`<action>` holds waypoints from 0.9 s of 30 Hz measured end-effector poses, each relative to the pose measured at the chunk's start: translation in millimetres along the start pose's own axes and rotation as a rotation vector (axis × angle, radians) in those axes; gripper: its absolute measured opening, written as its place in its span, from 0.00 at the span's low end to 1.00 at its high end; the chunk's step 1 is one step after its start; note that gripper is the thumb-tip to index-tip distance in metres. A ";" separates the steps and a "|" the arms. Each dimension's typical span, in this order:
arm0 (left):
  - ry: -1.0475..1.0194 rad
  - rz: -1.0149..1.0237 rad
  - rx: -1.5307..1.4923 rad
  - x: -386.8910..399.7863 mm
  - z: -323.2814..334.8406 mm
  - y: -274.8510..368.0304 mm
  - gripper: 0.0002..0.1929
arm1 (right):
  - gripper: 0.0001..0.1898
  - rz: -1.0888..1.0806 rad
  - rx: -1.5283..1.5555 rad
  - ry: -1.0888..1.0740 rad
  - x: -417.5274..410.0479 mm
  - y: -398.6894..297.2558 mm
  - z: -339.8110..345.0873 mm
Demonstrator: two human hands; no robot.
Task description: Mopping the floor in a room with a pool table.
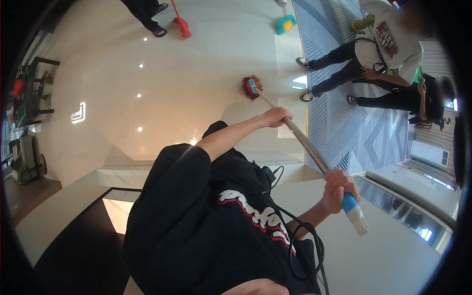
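Note:
A mop with a steel pole (308, 142) slants across the view in front of me. Its red-brown mop head (252, 87), with a blue plate on top, rests on the glossy beige tile floor (191, 73). My left hand (277, 117) is wrapped around the pole on the mop-head side. Higher up, my right hand (341, 190) grips the pole by its blue sleeve, and the white end cap (357, 220) sticks out past it. A loop of black cable (308, 247) hangs over my shirt by my right forearm.
A person in black sandals (159, 32) stands beside a red mop (182, 27). A blurred teal mop or broom head (285, 24) lies near the patterned carpet (332, 121). On it stand a person in a white T-shirt (396, 44) and another in black (402, 97). A white wall (354, 250) rises at right.

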State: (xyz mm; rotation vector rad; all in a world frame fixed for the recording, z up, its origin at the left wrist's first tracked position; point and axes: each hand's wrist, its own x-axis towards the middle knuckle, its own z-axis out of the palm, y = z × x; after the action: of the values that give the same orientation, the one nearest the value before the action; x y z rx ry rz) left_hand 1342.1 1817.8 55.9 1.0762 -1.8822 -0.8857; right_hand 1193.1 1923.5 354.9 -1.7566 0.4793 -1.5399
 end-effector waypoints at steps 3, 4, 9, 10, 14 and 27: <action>0.012 -0.008 -0.016 -0.7 6.3 13.3 0.06 | 0.15 -0.036 0.012 -0.033 -1.9 -15.2 -6.3; 0.059 -0.019 -0.041 -5.1 11.5 12.8 0.05 | 0.13 -0.049 0.064 0.014 -5.3 -9.2 -2.6; 0.200 -0.084 0.014 -46.4 19.3 -34.8 0.02 | 0.10 0.032 0.095 0.051 -35.0 39.1 5.6; 0.188 -0.156 0.046 -69.7 16.8 -42.1 0.02 | 0.11 0.103 0.135 0.079 -41.3 50.0 6.1; 0.228 -0.391 0.061 -167.3 6.7 -72.9 0.03 | 0.13 0.329 0.260 0.109 -74.8 106.2 23.1; 0.527 -0.588 0.280 -279.9 -78.4 -9.4 0.02 | 0.13 0.531 0.644 -0.054 -51.9 74.8 90.7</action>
State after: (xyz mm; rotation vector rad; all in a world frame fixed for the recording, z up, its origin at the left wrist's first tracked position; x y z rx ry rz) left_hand 1508.5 2050.8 4.8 1.8830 -1.2795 -0.5608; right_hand 1283.3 1936.2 264.2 -1.0589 0.3323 -1.0944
